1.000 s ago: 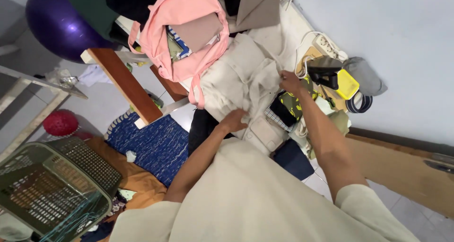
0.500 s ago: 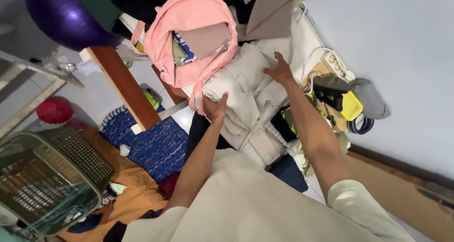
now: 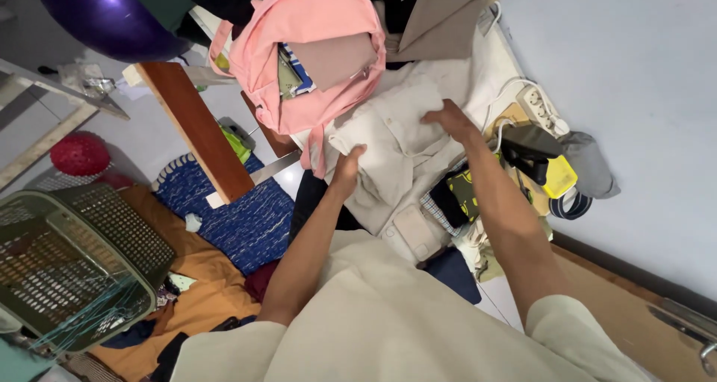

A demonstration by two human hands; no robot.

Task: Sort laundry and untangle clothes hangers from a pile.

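Observation:
A cream button-up garment (image 3: pixel 392 139) lies spread over a cluttered low surface in front of me. My left hand (image 3: pixel 346 167) grips its near left edge, fingers curled around the cloth. My right hand (image 3: pixel 448 118) presses on the upper right part of the same garment with fingers bent into the fabric. A pink backpack (image 3: pixel 299 46) lies open just beyond the garment, with a brown flat item and books showing inside.
A green plastic laundry basket (image 3: pixel 71 266) stands at the lower left beside a blue woven mat (image 3: pixel 239 218) and orange cloth. A wooden plank (image 3: pixel 196 132), purple exercise ball (image 3: pixel 104 16), power strip (image 3: pixel 538 106), yellow-and-black device (image 3: pixel 549 169) and grey cap (image 3: pixel 594 165) surround the pile.
My left hand moved up from the garment's lower part to its left edge. My right hand shifted from the right side up onto the garment and now bunches the cloth.

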